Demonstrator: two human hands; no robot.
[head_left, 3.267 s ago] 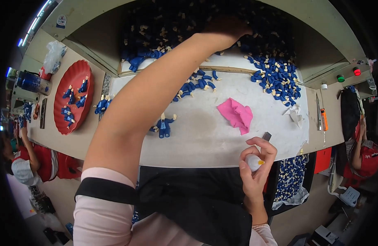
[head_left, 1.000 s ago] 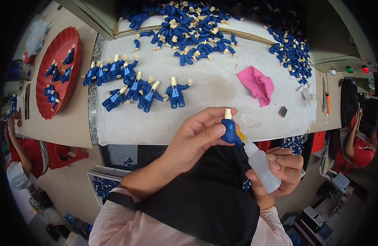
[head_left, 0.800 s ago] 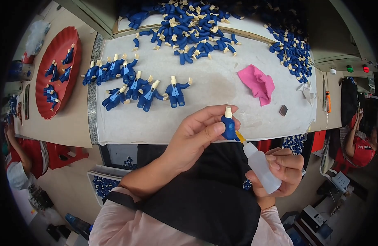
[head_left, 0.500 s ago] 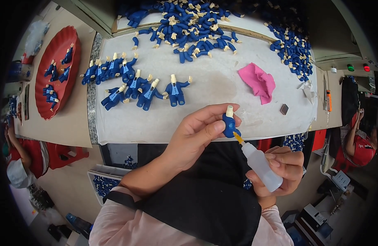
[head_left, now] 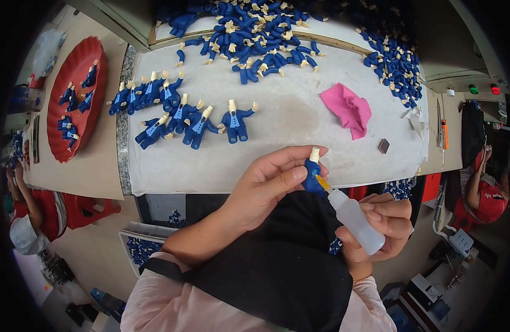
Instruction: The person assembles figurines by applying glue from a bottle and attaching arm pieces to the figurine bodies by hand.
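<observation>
Between thumb and fingers, my left hand (head_left: 271, 180) grips a small blue figurine body (head_left: 312, 177) with a cream neck peg pointing up. My right hand (head_left: 385, 224) is closed around a translucent white squeeze bottle (head_left: 359, 221), tilted up to the left. Its amber nozzle tip (head_left: 323, 183) meets the side of the blue body, near the shoulder. On the white work surface to the left lie several headless blue-suited figurines (head_left: 233, 122) with cream hands and neck pegs.
Loose blue arms with cream hands (head_left: 255, 39) are heaped at the back, with another pile (head_left: 396, 72) at back right. A pink cloth (head_left: 346, 110) and a small dark block (head_left: 383, 146) lie right of centre. A red scalloped tray (head_left: 55, 133) holds figurines at far left. Other people sit at both sides.
Both hands have shifted slightly right and down with the figurine body and bottle. The nozzle tip has moved higher on the body, from its lower edge toward the shoulder.
</observation>
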